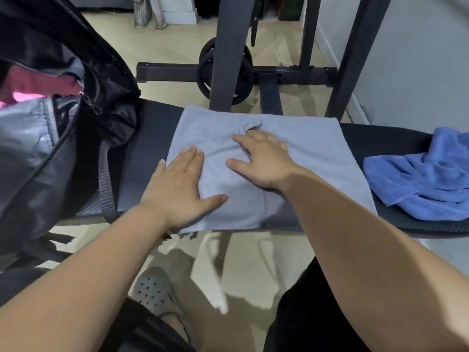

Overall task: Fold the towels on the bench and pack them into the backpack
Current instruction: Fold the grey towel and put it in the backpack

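- Head view: you are at the folding step. The grey towel (317,153) lies flat on the bench (149,153), between the backpack (50,148) on your left and the crumpled blue towel (418,184) on your right.
- Your left hand (177,184) lies flat on the towel's left part, fingers straight and together, gripping nothing.
- Your right hand (264,158) presses the middle with fingers spread. A small pucker sits at its fingertips near the far edge, but I see no pinch.
- The towel's long axis runs left to right along the bench. Its near edge reaches the bench's front lip. A layer edge near the front suggests one fold is already in.
- Next, I judge, you need a corner or edge pinched and carried over to halve it again, with edges matched.
- The backpack stands open at the zip, something pink inside. The blue towel is not yet folded.
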Action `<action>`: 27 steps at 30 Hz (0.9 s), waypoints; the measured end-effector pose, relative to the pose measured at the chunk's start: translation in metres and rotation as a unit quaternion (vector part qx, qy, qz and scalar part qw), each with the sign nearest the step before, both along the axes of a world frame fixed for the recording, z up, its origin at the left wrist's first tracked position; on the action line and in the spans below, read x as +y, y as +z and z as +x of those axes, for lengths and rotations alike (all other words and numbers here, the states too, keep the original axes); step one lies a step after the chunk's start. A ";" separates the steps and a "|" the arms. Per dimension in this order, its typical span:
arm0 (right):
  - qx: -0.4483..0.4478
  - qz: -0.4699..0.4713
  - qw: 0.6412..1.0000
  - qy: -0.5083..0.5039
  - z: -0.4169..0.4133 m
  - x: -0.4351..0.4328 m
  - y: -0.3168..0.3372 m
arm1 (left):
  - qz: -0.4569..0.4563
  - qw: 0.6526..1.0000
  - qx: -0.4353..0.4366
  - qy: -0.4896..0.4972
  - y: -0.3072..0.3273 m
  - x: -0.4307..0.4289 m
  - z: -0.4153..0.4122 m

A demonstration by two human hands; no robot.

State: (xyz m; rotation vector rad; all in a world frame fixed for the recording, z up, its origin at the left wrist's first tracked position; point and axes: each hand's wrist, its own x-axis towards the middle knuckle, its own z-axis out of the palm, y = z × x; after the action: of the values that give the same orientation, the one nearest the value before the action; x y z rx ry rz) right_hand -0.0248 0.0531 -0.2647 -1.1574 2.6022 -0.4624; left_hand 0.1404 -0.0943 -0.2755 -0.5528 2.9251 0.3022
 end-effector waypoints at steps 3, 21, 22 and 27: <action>-0.016 -0.038 0.999 0.002 0.002 -0.007 -0.001 | 0.012 1.000 -0.011 0.013 0.008 -0.021 0.006; -0.106 -0.060 0.991 -0.054 -0.037 -0.036 0.011 | -0.055 0.992 0.076 -0.081 0.015 0.070 -0.007; -0.098 -0.048 0.993 -0.050 -0.037 -0.038 0.014 | -0.052 0.992 0.076 -0.085 0.015 0.069 -0.006; -0.120 -0.083 0.987 -0.070 -0.040 -0.038 0.014 | -0.044 0.993 0.058 -0.088 0.014 0.067 -0.005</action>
State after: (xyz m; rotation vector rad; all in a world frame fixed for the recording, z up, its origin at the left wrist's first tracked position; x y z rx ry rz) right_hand -0.0651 0.0148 -0.2506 -0.9029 2.4800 -0.8097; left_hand 0.1352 -0.0274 -0.2611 -0.2929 3.0845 0.1910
